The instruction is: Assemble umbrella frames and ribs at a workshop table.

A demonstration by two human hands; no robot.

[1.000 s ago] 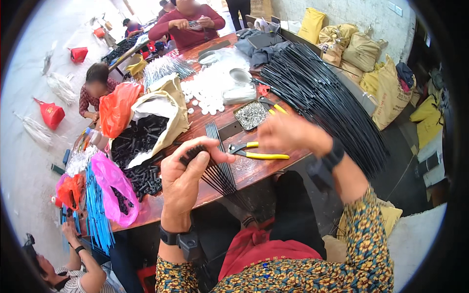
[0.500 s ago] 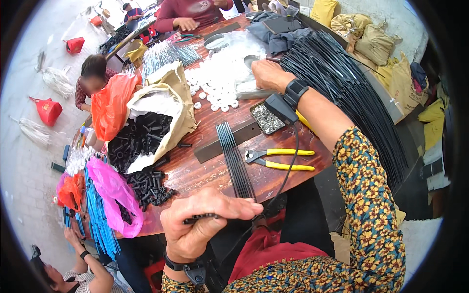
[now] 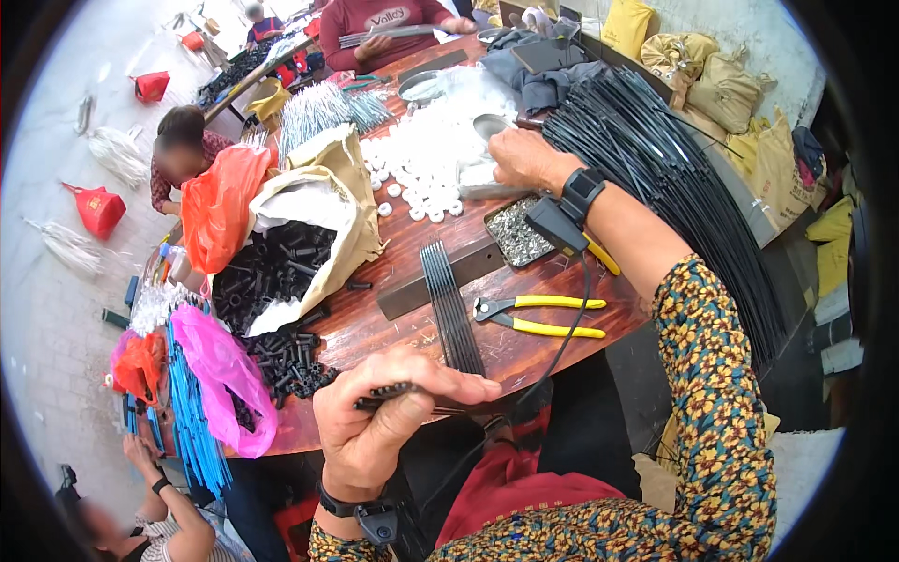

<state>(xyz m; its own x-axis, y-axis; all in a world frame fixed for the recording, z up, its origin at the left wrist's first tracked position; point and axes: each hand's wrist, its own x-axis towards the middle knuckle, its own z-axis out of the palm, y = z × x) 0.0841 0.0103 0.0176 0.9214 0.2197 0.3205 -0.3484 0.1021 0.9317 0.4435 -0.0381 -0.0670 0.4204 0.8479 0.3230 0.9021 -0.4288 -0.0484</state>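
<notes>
My left hand (image 3: pixel 379 417) is closed near the table's front edge, with a small cluster of dark rod ends (image 3: pixel 386 393) between thumb and fingers; most of what it grips is hidden. Just beyond its fingers, a flat row of thin black rods (image 3: pixel 445 300) lies across a dark metal bar (image 3: pixel 403 300). My right hand (image 3: pixel 532 161) reaches to the far side, fingers curled at the edge of clear plastic and white rings (image 3: pixel 435 201). A round-ended metal scoop (image 3: pixel 492 125) shows right by its fingertips. Whatever that hand grips is hidden.
Yellow-handled cutting pliers (image 3: pixel 543 314) and a tray of small metal pieces (image 3: pixel 515 239) lie on the table. A sack of black tubular parts (image 3: pixel 361 206) stands left, long black rods (image 3: pixel 655 187) right. Other people work beyond the table and at left.
The view has shifted slightly. My right hand has moved a little nearer. The co-worker across the table now holds a bundle of thin rods.
</notes>
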